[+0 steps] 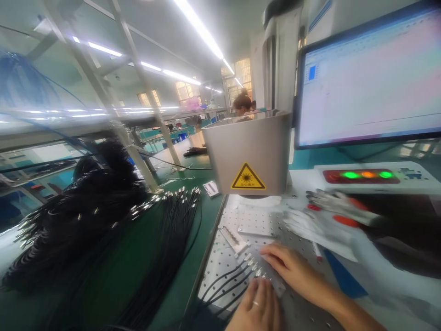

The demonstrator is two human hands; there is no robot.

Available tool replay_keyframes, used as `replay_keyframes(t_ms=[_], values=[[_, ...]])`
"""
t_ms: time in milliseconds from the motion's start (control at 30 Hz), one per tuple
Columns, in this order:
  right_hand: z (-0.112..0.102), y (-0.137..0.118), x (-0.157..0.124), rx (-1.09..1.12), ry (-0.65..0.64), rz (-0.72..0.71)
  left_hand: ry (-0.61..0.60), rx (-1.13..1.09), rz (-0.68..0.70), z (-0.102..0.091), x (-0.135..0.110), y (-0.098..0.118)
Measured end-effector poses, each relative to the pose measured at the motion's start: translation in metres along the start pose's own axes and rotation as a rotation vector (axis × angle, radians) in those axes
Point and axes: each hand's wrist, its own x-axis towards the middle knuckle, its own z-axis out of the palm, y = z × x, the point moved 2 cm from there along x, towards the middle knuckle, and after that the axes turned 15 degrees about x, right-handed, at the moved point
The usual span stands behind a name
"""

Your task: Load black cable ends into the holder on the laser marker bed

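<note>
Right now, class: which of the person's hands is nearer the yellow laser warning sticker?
Right. The right hand rests on the connector row below the sticker; the left hand lies lower, at the picture's bottom edge.

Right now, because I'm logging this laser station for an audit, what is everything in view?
grey metal laser hood with yellow triangular warning sticker: one, grey, centre
flat computer monitor: one, black frame, upper right
white control box with red, green and orange lights: one, below the monitor
white perforated metal plate: one, under the hood
black cables with silver plugs: many, heaped on the green bench mat, left
silver fixture strip holding plugs: one, on the plate
white gloves with red patches: blurred, count unclear, right of the plate
co-worker's head: one, far behind the hood
left hand: ringed, over thin black cables
right hand: fingertips on the strip
</note>
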Motion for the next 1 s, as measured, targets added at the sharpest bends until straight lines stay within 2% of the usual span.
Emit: replay_keyframes(t_ms=[100, 333, 533, 700, 800, 1000], values=[[-0.001, -0.001, 0.000, 0.002, -0.009, -0.001, -0.037, 0.020, 0.032, 0.000, -0.005, 0.005], [0.001, 0.005, -0.003, -0.007, 0.044, -0.015, 0.071, -0.006, -0.150, -0.010, 0.013, 0.001], [0.005, 0.001, 0.000, -0.019, 0.063, -0.020, 0.084, -0.014, -0.178, 0.004, 0.006, 0.011], [0.005, -0.004, 0.001, -0.029, 0.078, -0.005, 0.121, -0.080, -0.339, 0.004, 0.000, -0.006], [0.005, -0.005, 0.002, -0.048, 0.088, -0.016, 0.135, -0.098, -0.344, 0.000, 0.001, -0.010], [0.010, 0.008, 0.002, -0.059, 0.139, -0.069, 0.033, -0.162, -0.345, 0.020, -0.012, 0.016]])
